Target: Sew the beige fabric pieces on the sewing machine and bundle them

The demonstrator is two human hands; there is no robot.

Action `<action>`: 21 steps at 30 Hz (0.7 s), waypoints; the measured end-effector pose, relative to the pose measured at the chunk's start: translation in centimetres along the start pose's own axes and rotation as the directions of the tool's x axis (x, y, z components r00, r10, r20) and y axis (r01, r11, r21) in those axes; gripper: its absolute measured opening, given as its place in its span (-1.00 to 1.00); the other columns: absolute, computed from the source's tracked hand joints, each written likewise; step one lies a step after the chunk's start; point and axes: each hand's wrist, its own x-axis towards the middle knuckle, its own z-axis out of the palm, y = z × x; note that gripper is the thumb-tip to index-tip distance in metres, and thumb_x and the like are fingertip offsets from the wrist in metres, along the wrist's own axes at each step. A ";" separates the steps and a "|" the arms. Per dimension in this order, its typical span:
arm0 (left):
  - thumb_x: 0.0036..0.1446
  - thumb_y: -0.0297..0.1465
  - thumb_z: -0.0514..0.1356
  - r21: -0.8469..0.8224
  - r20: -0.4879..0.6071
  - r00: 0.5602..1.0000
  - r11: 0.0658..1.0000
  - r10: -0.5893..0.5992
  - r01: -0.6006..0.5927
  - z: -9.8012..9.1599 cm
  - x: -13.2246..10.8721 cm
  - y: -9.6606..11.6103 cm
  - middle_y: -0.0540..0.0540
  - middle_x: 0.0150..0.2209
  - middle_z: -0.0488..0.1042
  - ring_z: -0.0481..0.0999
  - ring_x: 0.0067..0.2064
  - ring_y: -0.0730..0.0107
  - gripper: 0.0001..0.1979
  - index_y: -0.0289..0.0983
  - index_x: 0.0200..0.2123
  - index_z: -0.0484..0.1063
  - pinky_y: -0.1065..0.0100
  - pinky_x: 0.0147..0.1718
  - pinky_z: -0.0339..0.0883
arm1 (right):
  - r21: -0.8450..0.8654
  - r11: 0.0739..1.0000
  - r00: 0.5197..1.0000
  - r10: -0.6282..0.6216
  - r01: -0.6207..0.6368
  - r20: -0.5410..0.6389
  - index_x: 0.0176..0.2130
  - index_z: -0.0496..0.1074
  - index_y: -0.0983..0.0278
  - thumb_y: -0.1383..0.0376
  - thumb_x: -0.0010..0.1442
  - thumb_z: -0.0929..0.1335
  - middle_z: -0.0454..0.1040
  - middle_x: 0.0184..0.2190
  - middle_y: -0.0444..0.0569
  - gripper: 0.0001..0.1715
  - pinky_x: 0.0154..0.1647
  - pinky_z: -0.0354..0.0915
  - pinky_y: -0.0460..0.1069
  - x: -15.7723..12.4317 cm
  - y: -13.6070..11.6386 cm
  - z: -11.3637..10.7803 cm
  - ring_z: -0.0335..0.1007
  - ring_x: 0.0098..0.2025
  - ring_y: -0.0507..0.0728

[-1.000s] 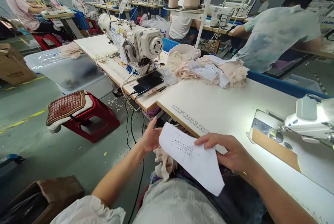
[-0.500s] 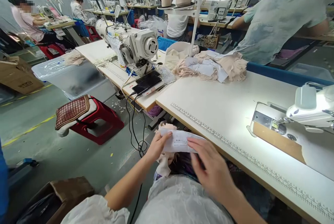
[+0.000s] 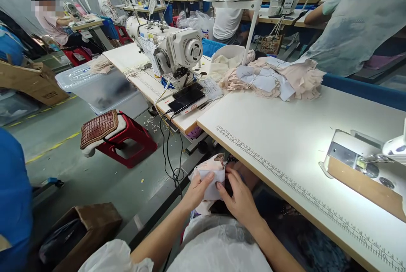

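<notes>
My left hand [image 3: 196,192] grips a small bundle of pale pink fabric pieces [image 3: 212,163] over my lap, its thumb pressing on a white paper slip [image 3: 212,191] that lies folded round the bundle. On the other side, my right hand [image 3: 241,200] has its thumb and fingers closed at the slip's right edge. The bundle is held just off the front edge of the white sewing table [image 3: 269,119]. Most of the fabric is hidden behind the slip and my fingers.
A sewing machine [image 3: 171,52] stands at the left table, with a black phone [image 3: 187,99] by it. Pink fabric pieces and papers [image 3: 275,78] are heaped on the table. Another machine [image 3: 395,147] is at right. A red stool [image 3: 133,141] stands at left; co-workers sit beyond.
The paper slip, stretched out flat before, is now folded round the fabric bundle. My right hand has moved left, closer to my left hand. The view has turned slightly left.
</notes>
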 end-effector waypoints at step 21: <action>0.43 0.06 -0.15 0.733 0.428 0.898 0.542 0.103 -0.411 -0.1 0.0 2.3 -0.16 -0.22 0.53 0.43 -0.18 0.20 -0.41 -0.21 -0.21 0.50 0.27 -0.07 0.29 | 0.385 0.899 0.941 0.076 -0.207 0.331 -0.05 0.62 0.28 -0.05 0.23 0.39 0.61 -0.12 0.19 -0.48 0.22 0.37 0.31 1.3 1.5 -0.1 0.53 0.04 0.39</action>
